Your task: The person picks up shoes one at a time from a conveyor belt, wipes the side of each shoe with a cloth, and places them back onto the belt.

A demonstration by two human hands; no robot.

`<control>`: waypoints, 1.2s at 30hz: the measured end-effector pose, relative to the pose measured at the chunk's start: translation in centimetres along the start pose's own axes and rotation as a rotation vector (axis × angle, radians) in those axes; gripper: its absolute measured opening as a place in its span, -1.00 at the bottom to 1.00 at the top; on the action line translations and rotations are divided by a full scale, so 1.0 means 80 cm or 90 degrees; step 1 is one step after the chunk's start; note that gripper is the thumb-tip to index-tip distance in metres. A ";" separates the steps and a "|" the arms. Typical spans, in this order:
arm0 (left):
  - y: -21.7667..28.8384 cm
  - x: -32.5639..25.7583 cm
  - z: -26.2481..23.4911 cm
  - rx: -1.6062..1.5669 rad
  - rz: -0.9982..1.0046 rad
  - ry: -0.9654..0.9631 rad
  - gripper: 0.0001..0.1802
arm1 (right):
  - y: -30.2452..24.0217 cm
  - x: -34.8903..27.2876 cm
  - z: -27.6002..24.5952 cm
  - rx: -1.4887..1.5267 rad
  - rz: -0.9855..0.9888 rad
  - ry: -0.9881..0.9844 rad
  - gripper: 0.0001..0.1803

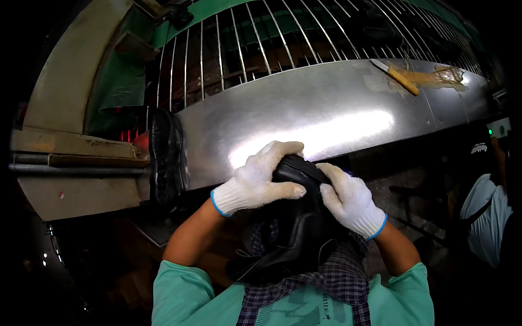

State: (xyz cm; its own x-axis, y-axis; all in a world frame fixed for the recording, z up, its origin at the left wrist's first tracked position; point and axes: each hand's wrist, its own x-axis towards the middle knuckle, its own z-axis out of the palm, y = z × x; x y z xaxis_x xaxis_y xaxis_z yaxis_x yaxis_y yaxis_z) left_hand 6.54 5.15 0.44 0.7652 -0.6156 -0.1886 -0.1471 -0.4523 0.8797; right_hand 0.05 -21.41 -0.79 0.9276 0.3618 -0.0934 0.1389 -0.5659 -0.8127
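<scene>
A black shoe (307, 231) is held close to my body, its sole end pointing away toward the metal bench. My left hand (259, 181), in a white knit glove with a blue cuff edge, grips that end from the left, thumb across its side. From the right, my right hand (350, 200), gloved the same way, wraps its fingers and thumb round the same end. The lower part of the shoe rests against my checked apron (341, 266). Part of the shoe is too dark to make out clearly.
Before me runs a shiny metal bench top (293, 108). Another black shoe (166, 155) lies at its left end. A knife with a yellow handle (402, 80) lies at the far right beside brown tape (440, 77). Metal rods (239, 49) stretch beyond; another person (484, 206) is at right.
</scene>
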 end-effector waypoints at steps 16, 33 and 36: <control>-0.006 -0.001 -0.007 0.043 0.032 -0.026 -0.04 | -0.028 -0.043 0.003 -0.062 0.003 -0.036 -0.08; -0.011 -0.006 0.001 -0.056 0.037 0.001 -0.06 | -0.019 -0.094 0.025 -0.065 -0.085 0.013 -0.13; -0.011 -0.009 0.004 -0.104 0.025 0.009 0.01 | -0.028 -0.089 0.011 -0.059 -0.100 -0.011 -0.25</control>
State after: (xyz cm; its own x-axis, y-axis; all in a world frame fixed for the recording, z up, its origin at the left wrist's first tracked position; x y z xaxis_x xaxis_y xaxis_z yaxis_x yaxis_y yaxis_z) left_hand 5.92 5.78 -0.37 0.7698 -0.6211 -0.1470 -0.0747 -0.3163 0.9457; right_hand -7.14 -22.05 1.17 0.8861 0.4631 0.0200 0.3137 -0.5673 -0.7614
